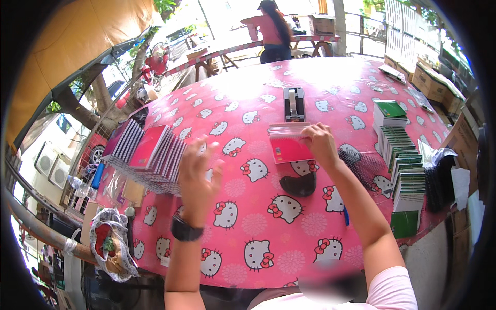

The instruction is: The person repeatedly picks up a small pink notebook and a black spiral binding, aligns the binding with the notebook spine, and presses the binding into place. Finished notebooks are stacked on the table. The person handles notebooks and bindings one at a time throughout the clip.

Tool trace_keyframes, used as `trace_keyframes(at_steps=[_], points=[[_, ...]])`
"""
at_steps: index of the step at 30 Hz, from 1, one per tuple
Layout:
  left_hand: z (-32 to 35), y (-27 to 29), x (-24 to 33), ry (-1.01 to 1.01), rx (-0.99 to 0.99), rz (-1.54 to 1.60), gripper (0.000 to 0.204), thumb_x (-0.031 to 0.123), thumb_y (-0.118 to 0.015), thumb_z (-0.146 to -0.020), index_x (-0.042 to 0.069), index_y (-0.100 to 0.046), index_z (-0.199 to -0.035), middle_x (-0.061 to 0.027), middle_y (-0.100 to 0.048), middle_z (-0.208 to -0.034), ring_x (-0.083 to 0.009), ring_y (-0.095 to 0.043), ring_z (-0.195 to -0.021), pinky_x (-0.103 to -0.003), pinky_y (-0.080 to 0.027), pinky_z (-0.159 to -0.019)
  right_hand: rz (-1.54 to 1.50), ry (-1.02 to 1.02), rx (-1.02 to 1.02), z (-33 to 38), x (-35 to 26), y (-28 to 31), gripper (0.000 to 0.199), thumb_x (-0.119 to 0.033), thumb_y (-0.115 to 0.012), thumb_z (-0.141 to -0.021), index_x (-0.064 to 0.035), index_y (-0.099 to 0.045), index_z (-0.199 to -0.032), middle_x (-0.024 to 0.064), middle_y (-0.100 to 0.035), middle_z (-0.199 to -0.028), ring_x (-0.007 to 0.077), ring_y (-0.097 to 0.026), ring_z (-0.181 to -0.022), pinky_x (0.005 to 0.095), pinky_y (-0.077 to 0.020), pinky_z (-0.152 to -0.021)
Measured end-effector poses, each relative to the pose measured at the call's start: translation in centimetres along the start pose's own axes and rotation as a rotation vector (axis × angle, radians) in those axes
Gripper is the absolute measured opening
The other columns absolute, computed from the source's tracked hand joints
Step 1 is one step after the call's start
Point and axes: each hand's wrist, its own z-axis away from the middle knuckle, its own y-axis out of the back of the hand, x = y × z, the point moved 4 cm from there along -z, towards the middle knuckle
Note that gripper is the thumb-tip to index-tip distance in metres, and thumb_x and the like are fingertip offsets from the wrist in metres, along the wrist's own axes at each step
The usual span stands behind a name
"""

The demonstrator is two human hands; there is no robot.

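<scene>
In front of me a red-covered notebook [290,150] lies on the pink table, its pale page edges showing along the top. My right hand [321,143] has its fingers pinched at the notebook's upper right corner. Raised with fingers apart, my left hand [197,175] holds nothing; it is beside stacked spiral notebooks [151,146] with red and purple covers. A tape dispenser [294,106] stands just beyond the red notebook. Nearer to me is a dark curved object [298,184] whose kind I cannot make out. Black spiral binding coils [359,165] lie under my right forearm.
Green-covered notebooks [404,173] line the right side, near a black bundle [440,181]. A blue pen [346,216] lies nearby. A plastic bag [111,245] sits at the left near edge. Cardboard boxes [431,82] stand far right; a person [271,31] is at another table.
</scene>
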Motion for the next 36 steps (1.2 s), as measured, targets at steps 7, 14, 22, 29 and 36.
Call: trace_keyframes(at_steps=[7, 14, 22, 29, 36], points=[[5.5, -4.2, 11.1, -0.077, -0.289, 0.189, 0.050, 0.004, -0.061, -0.082, 0.008, -0.052, -0.130, -0.0112, -0.060, -0.114, -0.0276, -0.056, -0.107, -0.043, -0.041, -0.097, -0.518, 0.061, -0.254, 6.8, -11.0, 5.5, 0.023, -0.006, -0.070, -0.067, -0.0064, -0.060, -0.088, 0.0091, -0.061, -0.080, 0.0299, -0.059, -0.080, 0.0396, -0.0493, -0.073], [8.9, -6.7, 10.8, -0.071, -0.404, 0.401, 0.044, -0.005, -0.057, -0.077, 0.006, -0.062, -0.119, -0.0062, -0.065, -0.090, -0.0219, -0.061, -0.085, -0.035, -0.045, -0.079, -0.576, -0.300, -0.536, 9.0, -4.7, 7.8, 0.018, -0.014, -0.075, -0.073, -0.0042, -0.066, -0.085, 0.0111, -0.066, -0.085, 0.0283, -0.063, -0.083, 0.0367, -0.0504, -0.074], [8.7, -7.4, 10.6, -0.068, -0.316, 0.348, 0.041, -0.003, -0.060, -0.076, 0.009, -0.065, -0.115, -0.0035, -0.064, -0.093, -0.0211, -0.059, -0.087, -0.034, -0.045, -0.078, 0.295, -0.410, -0.255, 10.3, 6.6, 6.3, 0.016, -0.011, -0.072, -0.074, -0.0040, -0.064, -0.086, 0.0128, -0.062, -0.088, 0.0290, -0.061, -0.093, 0.0391, -0.0500, -0.080], [9.4, -8.3, 10.5, -0.044, -0.268, 0.295, 0.045, 0.000, -0.061, -0.075, 0.013, -0.065, -0.118, -0.0006, -0.061, -0.097, -0.0197, -0.056, -0.089, -0.034, -0.043, -0.079, 0.223, -0.424, -0.268, 10.8, 6.4, 6.1, 0.020, -0.014, -0.073, -0.074, -0.0042, -0.064, -0.089, 0.0108, -0.064, -0.095, 0.0279, -0.058, -0.097, 0.0374, -0.0483, -0.085], [9.7, -8.6, 10.8, -0.050, -0.218, 0.280, 0.043, 0.004, -0.062, -0.075, 0.015, -0.066, -0.117, -0.0006, -0.062, -0.101, -0.0189, -0.056, -0.091, -0.034, -0.041, -0.081, 0.326, -0.340, -0.376, 10.5, 4.5, 5.7, 0.015, -0.014, -0.070, -0.077, -0.0034, -0.063, -0.083, 0.0104, -0.062, -0.092, 0.0279, -0.057, -0.096, 0.0377, -0.0472, -0.085]])
